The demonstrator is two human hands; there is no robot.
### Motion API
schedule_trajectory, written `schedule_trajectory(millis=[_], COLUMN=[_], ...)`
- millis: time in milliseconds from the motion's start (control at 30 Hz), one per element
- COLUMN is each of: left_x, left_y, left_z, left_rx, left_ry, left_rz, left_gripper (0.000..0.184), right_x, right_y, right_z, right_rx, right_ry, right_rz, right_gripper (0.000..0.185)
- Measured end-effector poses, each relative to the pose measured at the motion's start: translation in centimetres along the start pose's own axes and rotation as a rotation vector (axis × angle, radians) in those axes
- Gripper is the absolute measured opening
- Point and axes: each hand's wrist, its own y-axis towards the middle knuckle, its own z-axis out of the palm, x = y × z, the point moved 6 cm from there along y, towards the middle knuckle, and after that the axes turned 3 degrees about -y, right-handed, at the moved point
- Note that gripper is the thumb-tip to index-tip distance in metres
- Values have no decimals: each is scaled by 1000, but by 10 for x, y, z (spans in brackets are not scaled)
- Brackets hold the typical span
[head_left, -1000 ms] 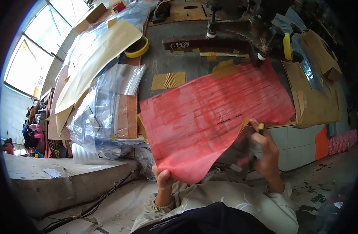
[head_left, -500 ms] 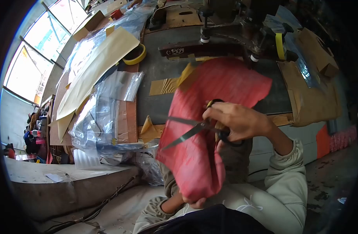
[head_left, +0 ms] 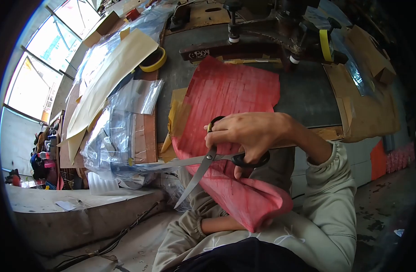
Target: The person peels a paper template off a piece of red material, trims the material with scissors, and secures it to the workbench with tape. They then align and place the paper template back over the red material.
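Observation:
My right hand (head_left: 253, 133) is closed round the handles of a pair of scissors (head_left: 209, 157), whose blades are spread and point left over the red sheet. The red, streaky, leather-like sheet (head_left: 235, 86) lies flat on the dark work surface at its far end. Its near end hangs over the table edge and folds up by my lap. My left hand (head_left: 237, 223) reaches under that folded end and grips it; most of its fingers are hidden by the sheet.
A metal frame (head_left: 257, 38) with knobs stands at the back of the dark work surface (head_left: 307, 97). Yellow tape rolls (head_left: 154, 63), clear plastic (head_left: 113, 131) and a cream sheet (head_left: 113, 86) lie left. Brown paper (head_left: 366, 104) lies right.
The red sheet's far end has swung left and settled flatter on the table. Its near end, with my left hand, has moved right. The scissors have shifted slightly left and down.

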Motion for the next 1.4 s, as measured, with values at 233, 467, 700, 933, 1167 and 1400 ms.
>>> schedule_trajectory(millis=[233, 467, 700, 933, 1167, 1400], left_x=[3, 32, 57, 11, 31, 57], left_y=[12, 31, 41, 54, 57, 62], left_z=[5, 17, 6, -10, 0, -21], left_rx=[8, -15, -110, -124, -183, -313], left_ry=[-26, -64, -43, -298, -340, 48], left_rz=[-42, -163, -272, -232, -328, -63], left_gripper=[36, 41, 45, 57, 35, 23], right_x=[26, 47, 46, 36, 56, 48], right_y=[-90, -204, -177, -142, -159, -171], right_z=[-48, 46, 52, 45, 45, 69], right_rx=[-785, -1530, -1693, -1392, -1449, -1366], right_ry=[-328, 681, 573, 418, 207, 573], right_rz=[394, 517, 659, 693, 625, 652], right_gripper=[58, 52, 31, 30, 29, 33])
